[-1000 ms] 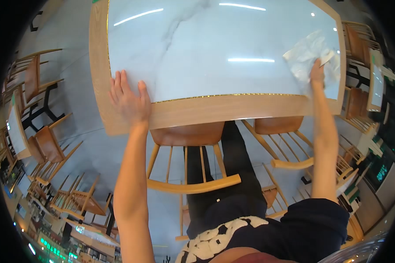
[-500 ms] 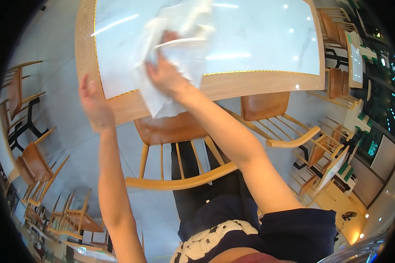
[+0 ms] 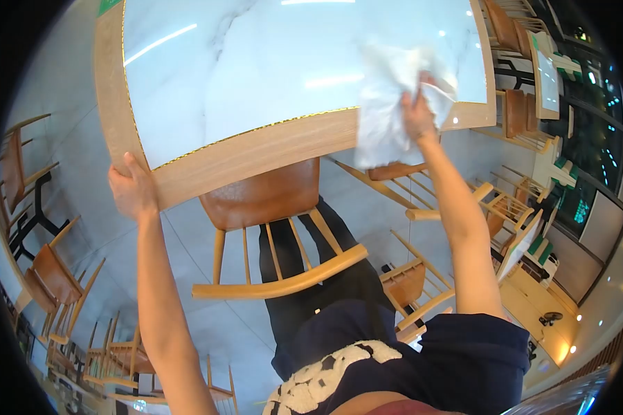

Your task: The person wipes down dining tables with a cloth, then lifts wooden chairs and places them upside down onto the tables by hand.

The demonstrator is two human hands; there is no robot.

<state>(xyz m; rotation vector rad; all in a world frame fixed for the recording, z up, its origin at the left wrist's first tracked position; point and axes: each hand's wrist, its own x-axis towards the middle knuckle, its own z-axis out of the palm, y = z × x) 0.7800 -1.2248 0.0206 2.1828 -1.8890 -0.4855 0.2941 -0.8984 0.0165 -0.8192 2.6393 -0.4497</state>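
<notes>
A table [image 3: 249, 151] with a pale marbled top and a wooden border spans the upper part of the view. My left hand [image 3: 133, 188] is closed around the table's near left corner, with the thumb on the wooden border. Toward the right side, my right hand [image 3: 419, 116] is closed on a white cloth [image 3: 383, 104]. The cloth is spread out and blurred, and it overlaps the marbled top and the near wooden edge. Part of it hangs over that edge. Some fingertips of my right hand are hidden by the cloth's folds.
A chair with a brown seat [image 3: 263, 197] stands between my body and the table. Another chair [image 3: 394, 171] is partly under the table at the right. More chairs [image 3: 55, 277] stand at the left, and another table [image 3: 547, 76] is at the far right.
The right hand swept the cloth from the right side to the left-centre, then back right. My left hand moved from the tabletop to the corner and closed there. The view shifted.
</notes>
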